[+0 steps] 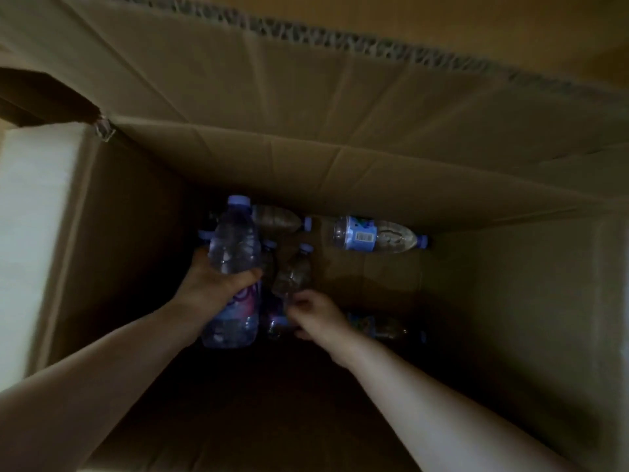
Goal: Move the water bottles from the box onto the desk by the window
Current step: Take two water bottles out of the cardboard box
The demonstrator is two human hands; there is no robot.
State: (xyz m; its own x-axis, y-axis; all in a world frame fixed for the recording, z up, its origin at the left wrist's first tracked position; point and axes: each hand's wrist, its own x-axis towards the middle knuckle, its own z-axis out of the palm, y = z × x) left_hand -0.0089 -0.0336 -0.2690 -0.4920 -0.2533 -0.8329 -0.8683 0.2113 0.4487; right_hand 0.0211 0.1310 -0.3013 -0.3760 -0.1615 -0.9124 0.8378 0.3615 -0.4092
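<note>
I look down into a deep cardboard box [510,301]. My left hand [212,287] grips a clear water bottle [235,247] with a pale blue cap round its middle, held above the box floor. My right hand [316,318] reaches lower, its fingers curled at the base of a second bottle [292,274] that stands tilted; how firm the hold is stays unclear in the dark. Another bottle [374,235] with a blue label lies on its side by the far wall. Several more bottles lie on the floor, among them one [277,216] at the back and one [377,327] on the right.
The box's far flap [306,80] stands up behind the opening and a pale flap [34,216] rises on the left. The near part of the box floor is in deep shadow. The desk and the window are out of view.
</note>
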